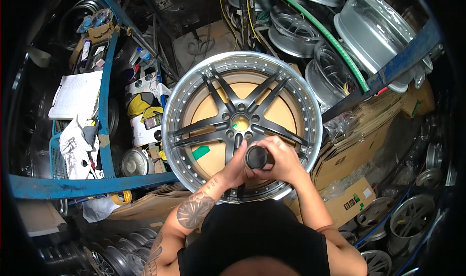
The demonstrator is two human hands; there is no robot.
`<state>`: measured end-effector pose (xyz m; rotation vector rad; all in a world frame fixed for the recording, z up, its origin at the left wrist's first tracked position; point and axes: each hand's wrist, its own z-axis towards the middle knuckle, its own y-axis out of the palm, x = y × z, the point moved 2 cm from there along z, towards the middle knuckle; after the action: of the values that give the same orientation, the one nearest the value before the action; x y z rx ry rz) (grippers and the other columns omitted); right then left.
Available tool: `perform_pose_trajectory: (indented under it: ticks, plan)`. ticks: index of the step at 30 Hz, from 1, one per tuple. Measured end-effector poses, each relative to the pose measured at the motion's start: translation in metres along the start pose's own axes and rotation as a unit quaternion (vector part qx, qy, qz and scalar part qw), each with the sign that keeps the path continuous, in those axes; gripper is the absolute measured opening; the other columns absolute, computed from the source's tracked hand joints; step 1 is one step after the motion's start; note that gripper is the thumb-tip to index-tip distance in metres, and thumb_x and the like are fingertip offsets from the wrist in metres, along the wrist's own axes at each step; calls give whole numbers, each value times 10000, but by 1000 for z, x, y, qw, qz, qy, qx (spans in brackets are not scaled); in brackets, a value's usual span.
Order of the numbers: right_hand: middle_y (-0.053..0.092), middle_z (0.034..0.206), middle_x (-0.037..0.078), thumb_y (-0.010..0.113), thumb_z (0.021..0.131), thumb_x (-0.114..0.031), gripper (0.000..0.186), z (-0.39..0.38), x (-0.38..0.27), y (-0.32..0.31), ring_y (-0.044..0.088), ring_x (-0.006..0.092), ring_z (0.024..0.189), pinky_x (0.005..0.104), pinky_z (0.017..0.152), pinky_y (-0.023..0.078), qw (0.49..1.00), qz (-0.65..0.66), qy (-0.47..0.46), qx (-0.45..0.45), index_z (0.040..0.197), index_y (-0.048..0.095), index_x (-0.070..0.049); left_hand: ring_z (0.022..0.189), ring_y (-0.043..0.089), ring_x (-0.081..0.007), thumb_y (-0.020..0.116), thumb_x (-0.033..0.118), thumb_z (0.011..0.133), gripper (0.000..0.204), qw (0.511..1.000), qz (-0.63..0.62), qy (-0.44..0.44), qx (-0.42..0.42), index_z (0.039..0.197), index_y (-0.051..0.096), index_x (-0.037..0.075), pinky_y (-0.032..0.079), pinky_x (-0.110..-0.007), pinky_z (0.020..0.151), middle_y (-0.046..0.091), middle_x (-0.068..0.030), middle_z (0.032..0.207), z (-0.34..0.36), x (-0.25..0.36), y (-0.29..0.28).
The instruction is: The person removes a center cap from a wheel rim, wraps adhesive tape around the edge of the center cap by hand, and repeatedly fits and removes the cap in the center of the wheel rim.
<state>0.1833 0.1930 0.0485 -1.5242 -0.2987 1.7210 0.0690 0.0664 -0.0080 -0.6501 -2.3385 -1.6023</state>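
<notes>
A dark round cap-like piece (256, 157), its circular face turned up, is held between my two hands above the near side of a large alloy wheel (213, 122). My left hand (236, 166) grips it from the left, thumb stretched up along its side. From the right, my right hand (280, 159) curls its fingers around it. The wheel lies face up, with dark grey double spokes, a polished lip and a ring of small bolts. Brown cardboard (218, 154) with green tape shows between the spokes. My hands cover part of the lower spokes.
Blue metal shelving (106, 111) on the left bears papers (77, 95), a white cloth (77, 145) and yellow-black gloves (141, 104). A green hose (335, 50) crosses the upper right, near wrapped wheels (364, 33). Flattened cardboard (349, 147) leans at right; more wheels (412, 215) stand lower right.
</notes>
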Motion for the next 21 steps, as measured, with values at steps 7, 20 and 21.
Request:
perform_pose_trajectory:
  ticks: [7,20,21]
  plan:
    - [660,1045,106,823,738,-178,398,-24,30,-18,660,288,976,375,824,542,989,-8,-4,145,1099,678,-91,689,607,-309,323,609,1008,550,978,25,136,156,1190,518,129,475,-428,537,613,-138,1066,-25,-6,1]
    - [687,998,212,608,931,-183,301,-67,426,-168,668,357,888,397,778,533,765,-210,345,502,1136,649,34,878,650,-315,471,449,1023,364,955,45,207,208,1193,497,128,541,-416,709,594,-125,1131,-55,5,1]
    - [645,1134,284,642,878,-249,398,-66,447,-174,592,465,1078,467,946,474,806,-218,263,483,1173,642,18,932,658,-324,519,428,1009,346,954,40,216,204,1198,504,139,554,-431,739,602,-119,1136,-56,8,2]
